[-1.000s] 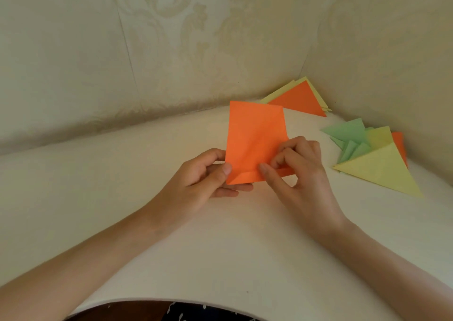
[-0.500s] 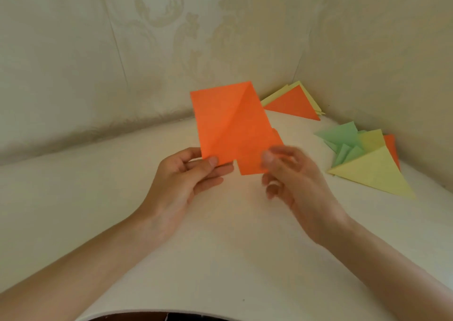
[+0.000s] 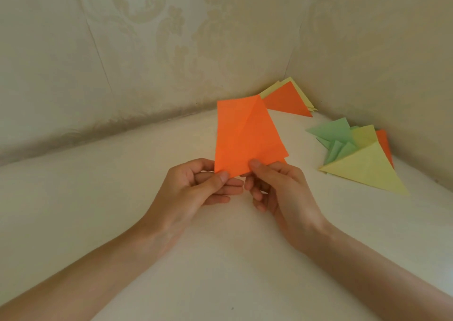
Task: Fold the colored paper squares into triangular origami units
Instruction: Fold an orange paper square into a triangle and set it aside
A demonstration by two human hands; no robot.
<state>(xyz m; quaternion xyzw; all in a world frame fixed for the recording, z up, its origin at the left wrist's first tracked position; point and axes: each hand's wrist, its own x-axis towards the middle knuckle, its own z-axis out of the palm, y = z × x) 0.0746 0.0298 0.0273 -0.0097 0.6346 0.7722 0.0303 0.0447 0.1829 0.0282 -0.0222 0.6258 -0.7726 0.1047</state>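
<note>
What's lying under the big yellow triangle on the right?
Green folded pieces, another yellow piece and an orange piece poke out from under the yellow triangle. Its sheet hides how far they reach.

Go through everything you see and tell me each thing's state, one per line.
Orange paper: partly folded, creased, held up.
Left hand: pinches its lower left corner.
Right hand: pinches its lower edge.
Corner stack: folded triangles, orange on yellow.
Right pile: folded, yellow triangle atop green.
</note>
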